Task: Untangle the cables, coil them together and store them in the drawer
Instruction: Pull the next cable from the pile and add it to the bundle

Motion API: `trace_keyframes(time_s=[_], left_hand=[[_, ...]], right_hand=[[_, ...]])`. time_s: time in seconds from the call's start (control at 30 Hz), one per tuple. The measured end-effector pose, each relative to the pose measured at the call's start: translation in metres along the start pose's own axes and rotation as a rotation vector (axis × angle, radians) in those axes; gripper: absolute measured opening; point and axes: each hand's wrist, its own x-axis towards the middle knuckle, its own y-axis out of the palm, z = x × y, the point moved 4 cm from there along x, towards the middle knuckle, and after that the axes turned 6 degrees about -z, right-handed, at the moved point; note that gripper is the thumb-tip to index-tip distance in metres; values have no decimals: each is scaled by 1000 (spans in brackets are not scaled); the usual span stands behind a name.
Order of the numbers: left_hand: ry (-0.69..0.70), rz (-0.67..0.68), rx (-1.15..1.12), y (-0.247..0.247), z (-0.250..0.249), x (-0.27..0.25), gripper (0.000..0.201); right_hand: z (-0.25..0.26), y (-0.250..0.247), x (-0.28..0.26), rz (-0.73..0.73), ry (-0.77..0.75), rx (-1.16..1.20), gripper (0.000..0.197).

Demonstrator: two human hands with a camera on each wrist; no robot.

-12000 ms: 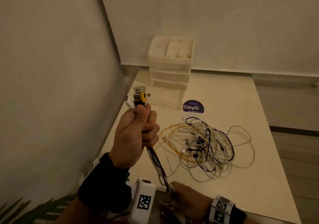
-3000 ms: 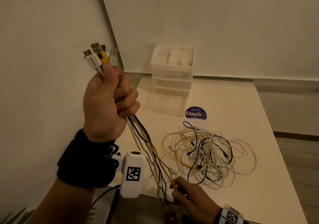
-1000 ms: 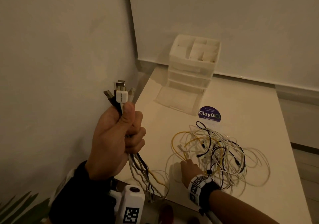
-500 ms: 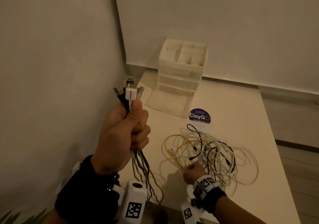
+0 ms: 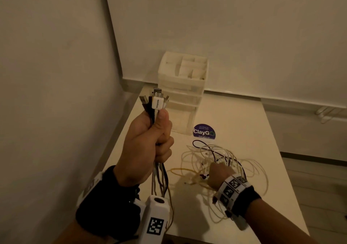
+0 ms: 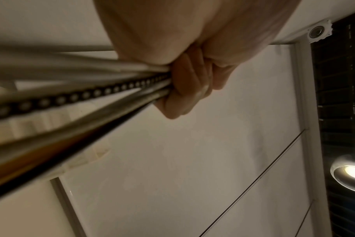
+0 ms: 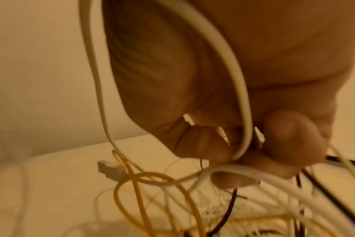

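My left hand (image 5: 150,146) is raised in a fist and grips a bundle of cable ends (image 5: 156,101), whose USB plugs stick up above the thumb. The bundled cables (image 6: 87,91) run down from the fist past the wrist. A tangle of white, yellow and black cables (image 5: 221,161) lies on the table. My right hand (image 5: 218,172) is down in that tangle, its fingers curled round white cable strands (image 7: 241,112). The translucent drawer unit (image 5: 183,91) stands at the back of the table, its lowest drawer (image 5: 179,120) pulled out.
A wall runs close along the left of the white table (image 5: 234,116). A round purple ClayGo sticker (image 5: 204,131) lies between the drawer unit and the tangle. The table's front edge (image 5: 234,239) is just below my right wrist.
My right hand has moved from the table's near edge up into the tangle and closed on strands there. The left hand has come down from its high position and still holds the bundle.
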Motion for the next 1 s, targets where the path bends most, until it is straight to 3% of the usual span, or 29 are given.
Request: trace_keyframes(time_s=[0.3, 0.43, 0.57, 0.67, 0.73, 0.8, 0.9, 1.0], left_hand=[[-12, 13, 14, 6, 6, 7, 33], [-9, -32, 44, 5, 7, 10, 33], [-4, -11, 62, 10, 8, 13, 34], [11, 5, 69, 12, 9, 15, 34], [12, -11, 73, 11, 10, 17, 34], [13, -38, 82, 8, 12, 21, 33], [7, -84, 96, 6, 19, 29, 36], [4, -145, 106, 10, 28, 37, 33]], right_hand=[[-18, -86, -8, -404, 85, 167, 25], [-26, -99, -12, -403, 179, 242, 23], [-32, -106, -9, -311, 163, 108, 27], [-40, -108, -7, -451, 176, 166, 27], [-42, -107, -11, -631, 149, 416, 23], [-36, -105, -21, -708, 35, 803, 20], [-21, -107, -49, -676, -102, 1394, 20], [-1, -114, -76, -630, -264, 1687, 19]])
